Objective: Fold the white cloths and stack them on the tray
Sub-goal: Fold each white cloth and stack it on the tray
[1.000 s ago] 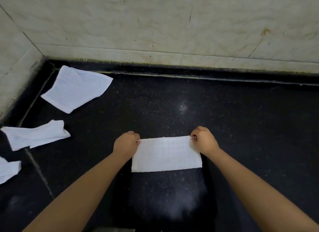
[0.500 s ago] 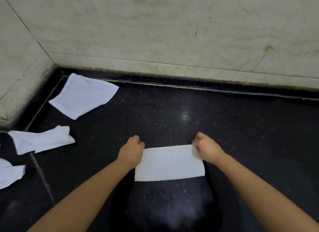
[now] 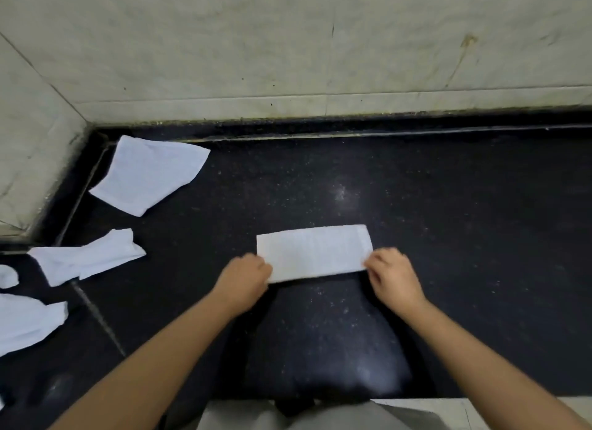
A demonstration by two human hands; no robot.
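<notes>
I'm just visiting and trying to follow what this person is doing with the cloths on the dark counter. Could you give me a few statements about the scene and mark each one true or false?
1. Both hands are at the near corners of the folded cloth. True: the left hand is at its near left corner, the right hand at its near right corner.
2. The folded cloth lies on a tray. False: it lies on the black counter; no tray is in view.
3. Other white cloths lie unfolded to the left. True: the corner cloth lies spread out and the crumpled cloth is rumpled.
4. The folded cloth touches the wall. False: bare counter separates it from the tiled wall.
</notes>
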